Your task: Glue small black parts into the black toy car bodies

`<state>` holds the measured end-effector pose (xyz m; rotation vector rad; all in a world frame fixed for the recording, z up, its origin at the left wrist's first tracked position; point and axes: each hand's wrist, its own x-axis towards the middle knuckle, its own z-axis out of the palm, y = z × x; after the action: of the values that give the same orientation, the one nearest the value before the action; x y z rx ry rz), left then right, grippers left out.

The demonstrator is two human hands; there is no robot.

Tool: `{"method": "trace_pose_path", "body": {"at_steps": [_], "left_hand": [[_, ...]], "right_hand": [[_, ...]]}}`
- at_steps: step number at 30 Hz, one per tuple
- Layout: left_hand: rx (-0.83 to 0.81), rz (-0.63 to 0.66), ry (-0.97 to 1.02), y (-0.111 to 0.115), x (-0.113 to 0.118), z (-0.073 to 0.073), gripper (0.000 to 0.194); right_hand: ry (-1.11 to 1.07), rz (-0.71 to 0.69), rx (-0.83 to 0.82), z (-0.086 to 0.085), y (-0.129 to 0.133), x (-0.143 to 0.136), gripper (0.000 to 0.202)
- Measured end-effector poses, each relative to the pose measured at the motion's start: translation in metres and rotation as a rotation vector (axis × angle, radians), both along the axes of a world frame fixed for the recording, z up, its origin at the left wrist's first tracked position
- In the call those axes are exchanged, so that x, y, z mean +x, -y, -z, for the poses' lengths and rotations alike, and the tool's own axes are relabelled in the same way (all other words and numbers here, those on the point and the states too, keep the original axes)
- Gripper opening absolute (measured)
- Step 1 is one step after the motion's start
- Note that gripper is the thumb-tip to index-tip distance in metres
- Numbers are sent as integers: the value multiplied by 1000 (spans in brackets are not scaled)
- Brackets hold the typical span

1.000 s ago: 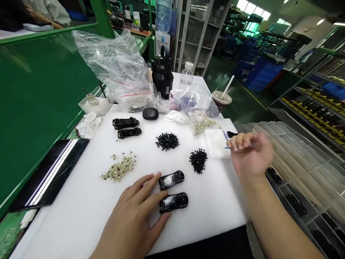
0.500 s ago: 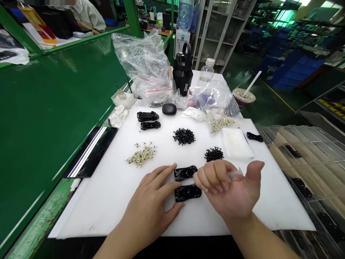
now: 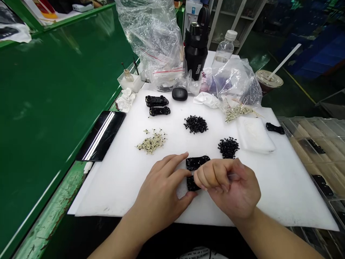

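Two black toy car chassis lie one behind the other between my hands. My left hand holds the left end of the near chassis between index finger and thumb. Its middle fingertip rests close to the left end of the far chassis. My right hand is curled over the right part of the near chassis, hiding much of it. A thin pale tool is closed in those fingers; its kind and tip are hidden. Beyond the right hand is a pile of small black parts.
Further piles are small black parts and cream-coloured pieces. Two more chassis lie behind. A black bottle, plastic bags and an iced drink cup line the back. A phone-like black slab lies left, a compartment box right.
My right thumb has come down from its raised position onto the curled fingers, and the pale tool shows less. The view has tilted down. My left hand keeps its place at the chassis.
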<state>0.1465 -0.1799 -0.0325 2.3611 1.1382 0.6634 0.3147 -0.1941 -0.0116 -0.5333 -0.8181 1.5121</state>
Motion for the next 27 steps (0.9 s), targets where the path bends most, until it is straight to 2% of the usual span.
{"method": "trace_pose_path", "body": {"at_steps": [27], "left_hand": [[-69, 6, -40, 1, 1, -3, 27]], "right_hand": [[48, 25, 12, 6, -1, -5, 47]]}}
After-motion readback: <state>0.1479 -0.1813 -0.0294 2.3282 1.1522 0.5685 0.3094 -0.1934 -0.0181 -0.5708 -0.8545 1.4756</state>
